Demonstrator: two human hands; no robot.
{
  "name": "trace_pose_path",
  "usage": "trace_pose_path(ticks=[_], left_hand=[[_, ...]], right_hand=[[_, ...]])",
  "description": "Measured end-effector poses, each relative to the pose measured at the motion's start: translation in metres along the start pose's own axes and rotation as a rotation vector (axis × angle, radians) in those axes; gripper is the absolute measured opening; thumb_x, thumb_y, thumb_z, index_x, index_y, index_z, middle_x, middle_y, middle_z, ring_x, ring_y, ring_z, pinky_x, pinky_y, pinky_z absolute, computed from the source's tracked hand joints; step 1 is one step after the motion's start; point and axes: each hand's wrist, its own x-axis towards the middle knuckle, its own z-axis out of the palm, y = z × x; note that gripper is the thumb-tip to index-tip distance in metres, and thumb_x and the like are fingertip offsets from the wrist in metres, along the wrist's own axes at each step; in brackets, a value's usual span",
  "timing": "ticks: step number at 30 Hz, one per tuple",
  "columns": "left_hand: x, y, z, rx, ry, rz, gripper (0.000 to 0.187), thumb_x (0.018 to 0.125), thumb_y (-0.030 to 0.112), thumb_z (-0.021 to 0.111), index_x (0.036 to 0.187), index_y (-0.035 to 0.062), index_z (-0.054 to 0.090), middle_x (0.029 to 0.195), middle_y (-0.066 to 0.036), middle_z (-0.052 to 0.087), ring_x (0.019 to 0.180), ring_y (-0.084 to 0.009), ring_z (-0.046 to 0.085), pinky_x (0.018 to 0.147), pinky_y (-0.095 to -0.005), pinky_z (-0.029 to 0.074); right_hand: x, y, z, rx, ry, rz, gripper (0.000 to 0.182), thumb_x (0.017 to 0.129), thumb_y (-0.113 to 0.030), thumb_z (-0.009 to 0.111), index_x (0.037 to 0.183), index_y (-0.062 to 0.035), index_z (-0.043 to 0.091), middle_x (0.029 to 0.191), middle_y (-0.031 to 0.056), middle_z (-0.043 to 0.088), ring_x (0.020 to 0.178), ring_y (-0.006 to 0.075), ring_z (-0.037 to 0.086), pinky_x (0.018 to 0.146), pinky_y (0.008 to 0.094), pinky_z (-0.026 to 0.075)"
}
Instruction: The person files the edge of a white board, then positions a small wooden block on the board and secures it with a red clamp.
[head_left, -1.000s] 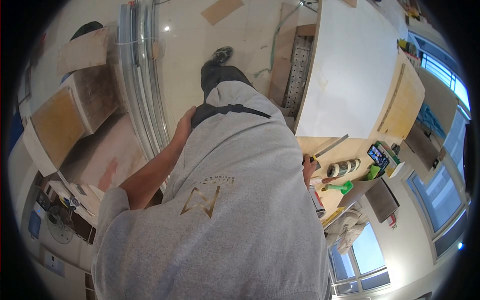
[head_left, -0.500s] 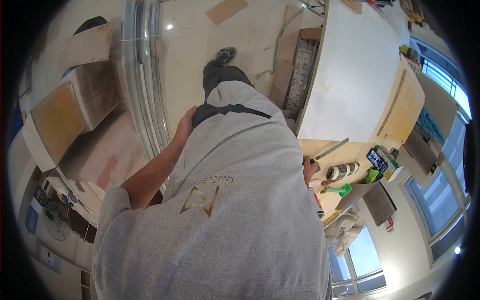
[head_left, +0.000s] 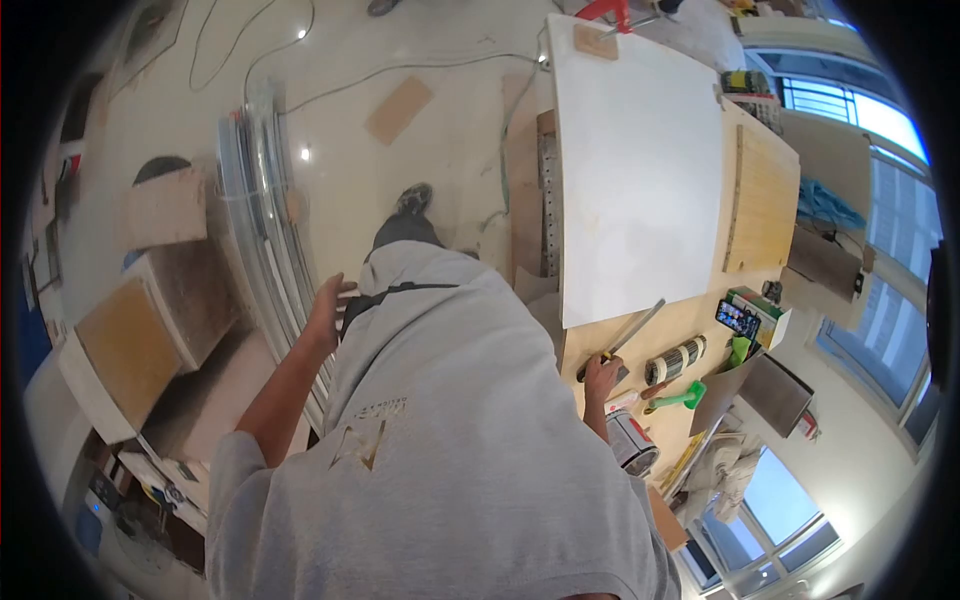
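Note:
My left hand (head_left: 325, 308) is beside my hip, close to the black waistband. Its fingers are apart and nothing is in them. Over the near part of the wooden worktop, my right hand (head_left: 601, 374) is closed around the dark handle end of a long flat metal tool (head_left: 638, 325), which has a yellow part by the fingers. Its grey blade points away to the right, toward the corner of a large white panel (head_left: 640, 180). To the right of this hand lie a dark roll with pale bands (head_left: 676, 361) and a green-headed tool (head_left: 682, 397).
A can (head_left: 631, 443) stands near my right forearm. Farther right are a lit phone (head_left: 738, 318) and a yellowish board (head_left: 762, 200). A red clamp (head_left: 606, 12) is at the panel's far end. Long metal profiles (head_left: 265, 200) and wooden boxes (head_left: 128, 345) are on my left; a cable crosses the floor.
My left hand has come off my hip and its fingers have spread. My right hand has come further into view with the flat metal tool. The whole view has shifted with my head.

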Motion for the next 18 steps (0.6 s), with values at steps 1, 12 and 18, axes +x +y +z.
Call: trace_pose_path(ticks=[1, 12, 18], left_hand=[[0.006, 0.015, 0.0, 0.068, 0.017, 0.121, 0.073, 0.097, 0.064, 0.051, 0.147, 0.0116, 0.061, 0.146, -0.017, 0.06, 0.135, -0.0316, 0.052, 0.114, -0.0556, 0.036], [-0.002, 0.261, 0.198, 0.378, -0.332, 0.837, 0.05, 0.102, 0.05, 0.06, 0.135, 0.0137, 0.067, 0.125, -0.003, 0.066, 0.116, -0.0175, 0.057, 0.102, -0.0365, 0.042], [-0.039, 0.278, 0.296, 0.605, -0.566, 0.916, 0.041, 0.102, 0.041, 0.066, 0.132, 0.0134, 0.069, 0.116, 0.002, 0.065, 0.109, -0.0127, 0.055, 0.097, -0.0318, 0.042]], right_hand=[[-0.001, -0.004, 0.001, 0.001, 0.011, 0.011, 0.054, 0.095, -0.029, 0.065, 0.133, 0.0055, 0.048, 0.128, 0.0409, 0.059, 0.122, 0.0541, 0.058, 0.105, 0.0571, 0.045], [-0.046, -0.008, 0.007, 0.039, 0.104, 0.122, 0.063, 0.098, -0.03, 0.068, 0.142, 0.0093, 0.045, 0.141, 0.0353, 0.054, 0.129, 0.0523, 0.055, 0.109, 0.0553, 0.045], [-0.083, -0.028, 0.012, 0.135, 0.322, 0.173, 0.049, 0.104, -0.028, 0.063, 0.139, 0.0057, 0.053, 0.135, 0.0286, 0.057, 0.123, 0.044, 0.06, 0.102, 0.05, 0.05]])
